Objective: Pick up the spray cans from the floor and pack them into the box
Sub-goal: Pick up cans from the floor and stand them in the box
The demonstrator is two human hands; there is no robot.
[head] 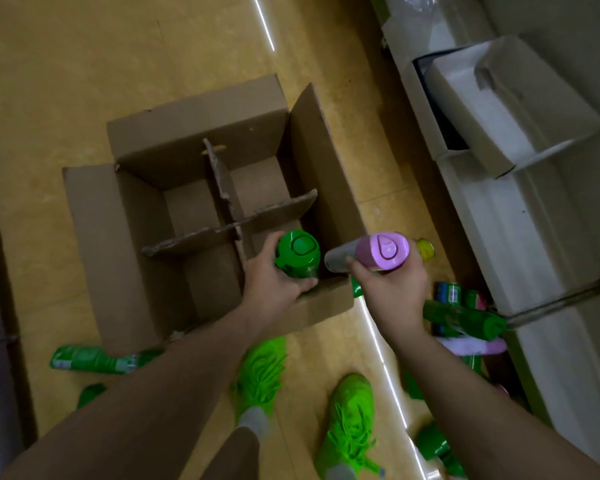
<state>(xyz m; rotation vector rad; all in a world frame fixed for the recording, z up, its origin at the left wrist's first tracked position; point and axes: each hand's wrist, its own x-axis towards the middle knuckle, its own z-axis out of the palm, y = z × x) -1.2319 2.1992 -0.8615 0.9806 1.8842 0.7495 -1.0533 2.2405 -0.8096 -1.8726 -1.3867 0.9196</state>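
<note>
An open cardboard box (94, 237) with crossed dividers stands on the floor. My left hand (272, 282) grips a green spray can (297, 252), held upright over the box's near right compartment. My right hand (392, 289) grips a pink-capped grey spray can (378, 252), tilted, just outside the box's right wall. Several more green cans lie on the floor to the right (465, 318) and at the lower left (94, 358). A pink can (475, 346) lies among those on the right.
White boxes and a white ledge (499, 209) run along the right side. My two green shoes (350, 424) stand just in front of the box. A yellow-topped can (425, 248) sits behind the pink cap. Open wooden floor (84, 64) lies beyond the box.
</note>
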